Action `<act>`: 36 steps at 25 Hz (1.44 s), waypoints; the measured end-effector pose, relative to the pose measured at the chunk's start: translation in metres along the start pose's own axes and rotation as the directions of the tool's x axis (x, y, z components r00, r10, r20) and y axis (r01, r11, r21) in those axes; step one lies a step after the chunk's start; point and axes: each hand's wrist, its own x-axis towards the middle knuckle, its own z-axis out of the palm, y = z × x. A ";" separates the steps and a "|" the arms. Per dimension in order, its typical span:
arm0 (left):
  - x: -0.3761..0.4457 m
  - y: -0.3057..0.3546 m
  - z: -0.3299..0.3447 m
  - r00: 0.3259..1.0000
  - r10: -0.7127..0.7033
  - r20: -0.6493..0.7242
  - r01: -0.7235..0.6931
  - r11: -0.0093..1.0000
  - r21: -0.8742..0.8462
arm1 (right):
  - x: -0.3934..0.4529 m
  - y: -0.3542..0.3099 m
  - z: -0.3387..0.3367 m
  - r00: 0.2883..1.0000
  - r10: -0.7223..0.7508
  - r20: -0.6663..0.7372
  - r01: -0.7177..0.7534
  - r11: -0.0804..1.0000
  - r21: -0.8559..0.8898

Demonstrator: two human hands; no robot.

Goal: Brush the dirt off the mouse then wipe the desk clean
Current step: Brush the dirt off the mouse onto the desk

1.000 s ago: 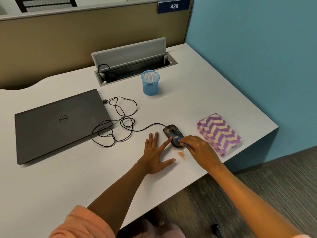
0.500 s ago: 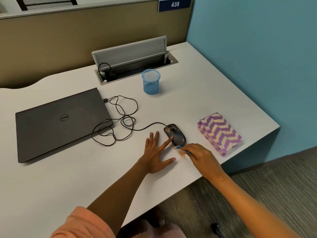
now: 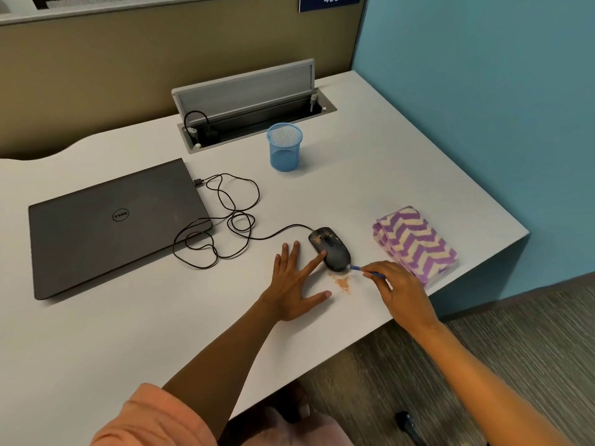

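Here right hand (image 3: 402, 288) holds brush (image 3: 367, 271) at mouse (image 3: 330, 247) (dusty).

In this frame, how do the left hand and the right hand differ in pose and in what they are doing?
The left hand lies flat on the desk with fingers spread, index fingertip pressing on the mouse; the right hand is curled, pinching a small blue brush. The left hand holds nothing; the right hand points the brush tip at the mouse's near end. Both sit near the orange dirt on the desk.
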 end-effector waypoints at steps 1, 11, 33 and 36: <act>0.000 0.000 0.000 1.000 0.001 0.003 -0.001 1.000 -0.001 | 0.004 -0.001 0.000 0.999 0.003 -0.033 -0.002 1.000 0.014; -0.001 0.000 0.000 1.000 0.004 0.009 -0.004 1.000 0.007 | 0.021 -0.003 0.006 0.998 -0.005 -0.064 0.007 0.999 0.037; -0.001 -0.002 0.002 0.999 0.032 -0.017 -0.032 0.999 -0.003 | 0.086 0.014 0.012 0.947 0.316 -0.058 -0.271 0.882 0.384; 0.000 -0.004 0.003 0.999 0.030 -0.019 -0.030 1.000 -0.001 | 0.083 0.009 0.018 0.963 0.267 0.043 -0.262 0.880 0.396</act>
